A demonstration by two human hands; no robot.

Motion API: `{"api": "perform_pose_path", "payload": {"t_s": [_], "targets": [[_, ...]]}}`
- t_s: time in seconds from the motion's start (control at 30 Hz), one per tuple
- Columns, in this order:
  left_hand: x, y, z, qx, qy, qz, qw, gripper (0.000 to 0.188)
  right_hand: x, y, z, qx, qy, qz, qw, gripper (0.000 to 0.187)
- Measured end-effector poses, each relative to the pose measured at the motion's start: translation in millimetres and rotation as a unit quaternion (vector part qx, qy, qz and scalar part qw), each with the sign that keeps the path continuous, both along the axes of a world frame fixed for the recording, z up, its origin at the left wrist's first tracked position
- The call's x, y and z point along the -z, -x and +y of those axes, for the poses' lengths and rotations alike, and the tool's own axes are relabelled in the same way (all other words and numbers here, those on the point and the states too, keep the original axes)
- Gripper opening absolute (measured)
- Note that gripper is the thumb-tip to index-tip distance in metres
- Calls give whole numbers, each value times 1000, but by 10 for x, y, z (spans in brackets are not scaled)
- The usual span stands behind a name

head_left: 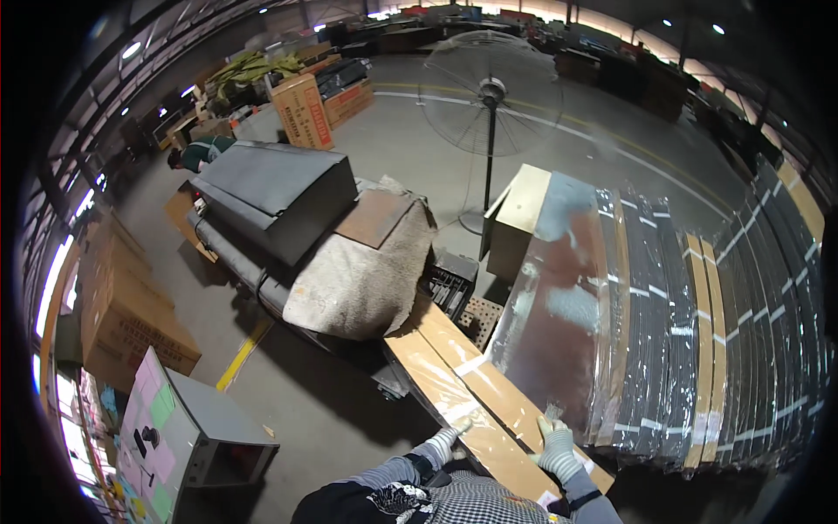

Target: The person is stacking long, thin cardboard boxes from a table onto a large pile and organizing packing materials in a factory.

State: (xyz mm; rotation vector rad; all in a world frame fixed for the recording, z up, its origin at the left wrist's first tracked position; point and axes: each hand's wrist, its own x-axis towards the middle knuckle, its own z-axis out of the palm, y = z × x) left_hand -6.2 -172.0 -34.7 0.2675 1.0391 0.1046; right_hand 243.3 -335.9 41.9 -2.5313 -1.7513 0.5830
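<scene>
Two long, flat brown cardboard packs [454, 384] lie side by side before me, slanting from the grey cloth cover down toward my body. White strapping crosses them, and clear wrap shines on top. My left hand [449, 439], in a pale knit glove, holds the left edge of the packs near my body. On their right side my right hand [559, 447], also gloved, is closed around the edge, its fingers partly hidden. A grey-white cloth [358, 279] drapes the machine at the far end, with a rusty brown plate [377, 218] on top.
A large dark metal housing [271, 192] stands beyond the cloth. Wrapped panel stacks [655, 323] fill the right side. A pedestal fan [491, 92] stands behind. At left are a grey metal cabinet [209, 419] and cartons [131, 314]. Another person [205, 150] bends at far left.
</scene>
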Motion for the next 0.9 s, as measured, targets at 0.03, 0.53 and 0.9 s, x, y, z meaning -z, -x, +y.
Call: {"api": "perform_pose_path", "payload": {"t_s": [0.03, 0.53, 0.9], "targets": [[172, 88, 145, -84, 32, -104, 991, 51, -121, 35, 316, -15, -5, -3, 1000, 113], [403, 102, 1776, -355, -115, 9, 928, 78, -996, 487, 2358, -88, -43, -94, 991, 98], [435, 144, 1978, -335, -88, 40, 937, 75, -947, 468, 2660, -86, -31, -76, 993, 99]]}}
